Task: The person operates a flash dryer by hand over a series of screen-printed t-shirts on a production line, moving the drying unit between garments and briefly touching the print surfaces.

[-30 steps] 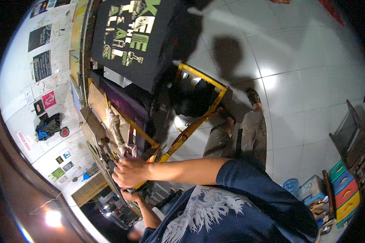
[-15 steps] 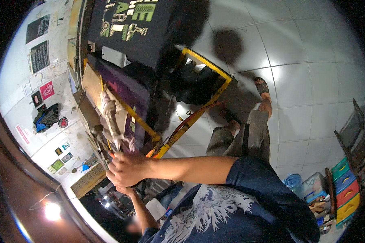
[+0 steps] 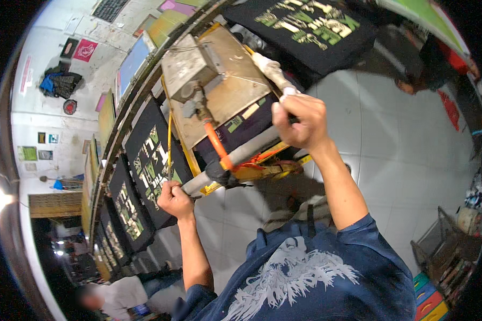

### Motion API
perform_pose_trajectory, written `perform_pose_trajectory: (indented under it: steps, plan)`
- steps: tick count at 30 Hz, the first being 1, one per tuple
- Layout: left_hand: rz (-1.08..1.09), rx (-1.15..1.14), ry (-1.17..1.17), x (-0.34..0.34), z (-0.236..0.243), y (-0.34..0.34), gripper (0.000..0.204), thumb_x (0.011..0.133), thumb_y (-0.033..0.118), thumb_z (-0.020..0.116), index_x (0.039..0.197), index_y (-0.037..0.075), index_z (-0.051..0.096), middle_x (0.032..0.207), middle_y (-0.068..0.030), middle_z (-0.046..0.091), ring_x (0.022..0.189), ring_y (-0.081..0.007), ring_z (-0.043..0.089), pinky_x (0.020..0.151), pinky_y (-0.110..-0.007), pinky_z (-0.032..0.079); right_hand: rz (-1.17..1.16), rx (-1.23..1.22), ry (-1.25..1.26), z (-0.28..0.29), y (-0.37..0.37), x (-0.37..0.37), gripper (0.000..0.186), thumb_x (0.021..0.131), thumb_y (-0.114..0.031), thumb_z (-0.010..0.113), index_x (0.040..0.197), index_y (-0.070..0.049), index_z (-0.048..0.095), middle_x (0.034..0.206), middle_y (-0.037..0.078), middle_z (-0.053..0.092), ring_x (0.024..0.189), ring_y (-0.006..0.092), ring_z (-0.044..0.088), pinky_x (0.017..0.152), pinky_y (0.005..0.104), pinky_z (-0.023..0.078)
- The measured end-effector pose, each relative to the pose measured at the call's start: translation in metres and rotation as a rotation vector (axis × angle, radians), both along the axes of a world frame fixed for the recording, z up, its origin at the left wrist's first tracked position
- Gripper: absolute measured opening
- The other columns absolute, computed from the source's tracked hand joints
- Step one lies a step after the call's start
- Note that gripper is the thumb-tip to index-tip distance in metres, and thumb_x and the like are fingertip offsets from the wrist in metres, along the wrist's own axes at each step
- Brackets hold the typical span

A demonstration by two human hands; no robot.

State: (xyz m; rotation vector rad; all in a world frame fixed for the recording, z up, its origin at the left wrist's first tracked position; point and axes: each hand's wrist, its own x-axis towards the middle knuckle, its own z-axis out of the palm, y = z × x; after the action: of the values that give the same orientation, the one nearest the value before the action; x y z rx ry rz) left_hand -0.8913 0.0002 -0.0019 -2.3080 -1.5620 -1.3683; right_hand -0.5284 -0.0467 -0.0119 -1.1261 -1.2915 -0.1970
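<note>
My left hand (image 3: 175, 200) is closed in a fist around the left end of a grey pipe handle (image 3: 251, 150). My right hand (image 3: 302, 120) grips its right end, beside a bar wrapped in whitish cloth (image 3: 270, 69). Beyond the handle is a yellow-framed press-like device. A flat tan plate (image 3: 238, 75) lies on top, bearing a dusty metal box (image 3: 187, 61). From a fitting on the box an orange hose (image 3: 214, 142) runs down to the handle. Under the plate, part of a black printed shirt (image 3: 233, 127) shows.
Black shirts with green and cream prints lie left (image 3: 158, 166) and right (image 3: 318, 29) along a long rail (image 3: 136, 88). One person (image 3: 118, 297) is at lower left, another (image 3: 442, 64) at upper right. Coloured drawers (image 3: 431, 299) stand at lower right.
My hands, close together and overlapping before, are now spread apart along the pipe handle. The view has turned, bringing the plate, metal box and more printed shirts into sight.
</note>
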Motion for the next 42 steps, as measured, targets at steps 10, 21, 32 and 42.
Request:
perform_pose_trajectory:
  steps: [10,21,32,42]
  plan:
    - [-0.094,0.049,-0.016,0.001,0.002,0.015,0.015,0.080,0.009,0.054,0.068,0.004,0.062,0.061,-0.0171,0.062,0.053,-0.0326,0.063,0.056,-0.042,0.051,-0.195,-0.078,-0.072,0.001,-0.002,-0.009,0.011,0.085,-0.004,0.071,0.075,-0.001,0.066,0.059,0.015,0.059,0.047,0.0280,0.058,0.049,0.0383,0.044]
    - [-0.198,0.053,-0.063,-0.012,-0.003,0.033,0.012,0.076,0.012,0.061,0.067,0.008,0.055,0.059,-0.0139,0.055,0.052,-0.0334,0.059,0.053,-0.043,0.048,-0.183,-0.163,-0.094,-0.005,-0.009,-0.018,0.024,0.091,-0.007,0.064,0.070,0.000,0.055,0.059,0.012,0.053,0.050,0.0194,0.051,0.052,0.0341,0.041]
    - [-0.158,0.135,-0.133,0.008,-0.010,0.038,0.013,0.077,0.011,0.062,0.066,0.010,0.056,0.057,-0.0090,0.059,0.052,-0.0295,0.062,0.050,-0.042,0.051,-0.163,-0.199,-0.149,-0.002,0.008,-0.001,0.029,0.096,-0.007,0.060,0.069,0.001,0.049,0.058,0.009,0.045,0.054,0.0131,0.039,0.051,0.0343,0.036]
    - [-0.223,0.138,-0.144,-0.012,-0.015,0.057,0.014,0.074,0.016,0.068,0.067,0.011,0.056,0.056,-0.0065,0.057,0.054,-0.0295,0.063,0.052,-0.042,0.051,-0.136,-0.241,-0.154,0.005,0.002,-0.024,0.032,0.097,-0.006,0.062,0.068,0.001,0.049,0.058,0.006,0.047,0.055,0.0101,0.043,0.051,0.0330,0.036]
